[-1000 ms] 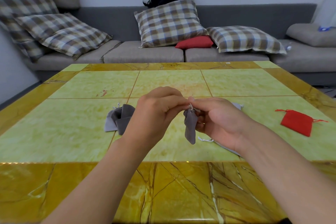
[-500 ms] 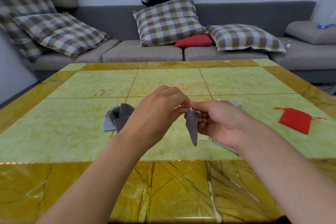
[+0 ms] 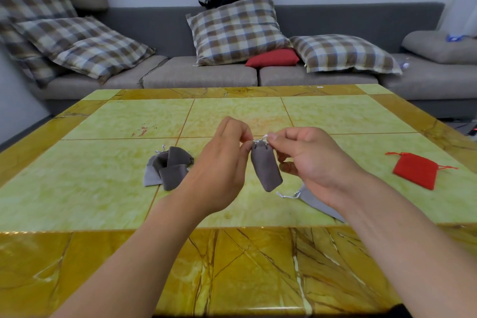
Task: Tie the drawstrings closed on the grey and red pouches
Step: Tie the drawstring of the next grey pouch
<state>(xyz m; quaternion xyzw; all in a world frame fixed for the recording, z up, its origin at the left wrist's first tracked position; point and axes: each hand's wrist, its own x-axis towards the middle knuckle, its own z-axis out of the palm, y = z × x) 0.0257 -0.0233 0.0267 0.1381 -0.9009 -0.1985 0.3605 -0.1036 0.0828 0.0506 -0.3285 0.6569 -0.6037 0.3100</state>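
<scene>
Knotting step in hand: small grey velvety drawstring pouch (image 3: 265,169) hangs above the glossy yellow-green marble table (image 3: 103,183), mouth gathered. Left hand (image 3: 222,162) and right hand (image 3: 307,160) each pinch a thin silver cord (image 3: 260,140) at its neck, fingers curled tight on it. Next move, likely: pull the cords apart to cinch the knot. Soft grey pouches (image 3: 167,169) lie heaped to the left; a flat red fabric pouch (image 3: 415,170) lies well apart at right, seemingly untied.
</scene>
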